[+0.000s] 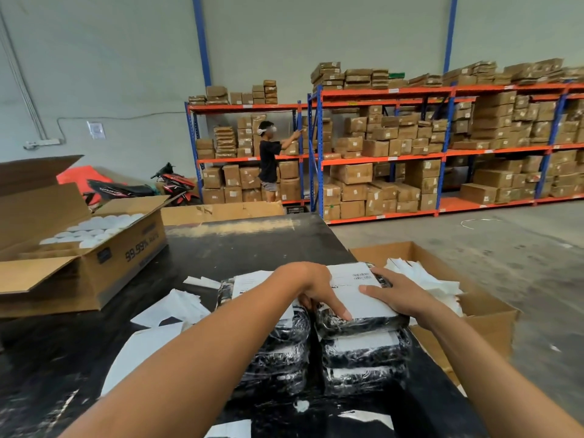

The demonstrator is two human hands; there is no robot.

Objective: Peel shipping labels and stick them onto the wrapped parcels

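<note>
Two stacks of black plastic-wrapped parcels (363, 352) stand side by side on the black table (246, 248). A white shipping label (357, 290) lies on the top parcel of the right stack. My left hand (316, 287) presses on the label's left edge, fingers spread and pointing down. My right hand (399, 294) lies flat on the label's right side. The top parcel of the left stack (252, 281) also carries a white label, partly hidden by my left forearm.
Loose white backing sheets (170, 306) litter the table on the left. An open cardboard box with white round lids (94, 229) stands at far left. A cardboard bin of discarded paper (442, 289) sits to the right. Shelving with boxes and a person (268, 159) stand behind.
</note>
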